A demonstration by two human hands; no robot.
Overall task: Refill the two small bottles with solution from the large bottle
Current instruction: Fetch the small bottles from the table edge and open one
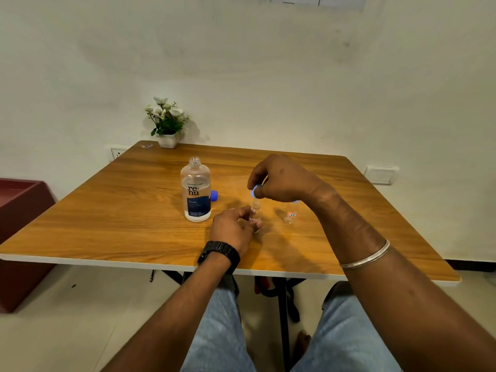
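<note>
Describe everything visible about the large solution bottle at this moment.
The large bottle stands upright on the wooden table, left of both hands, and neither hand touches it. It looks like clear plastic with a threaded neck and an open mouth, its cap off. A dark blue label covers the lower front, with "renu" printed above it. Clear liquid fills roughly the lower two thirds. A blue cap lies just behind its right side.

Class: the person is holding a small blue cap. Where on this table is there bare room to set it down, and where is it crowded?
Free: the table left of the large bottle, and the far right corner beyond the second small bottle. Crowded: the middle, where the left hand steadies a small bottle under the right hand.
</note>
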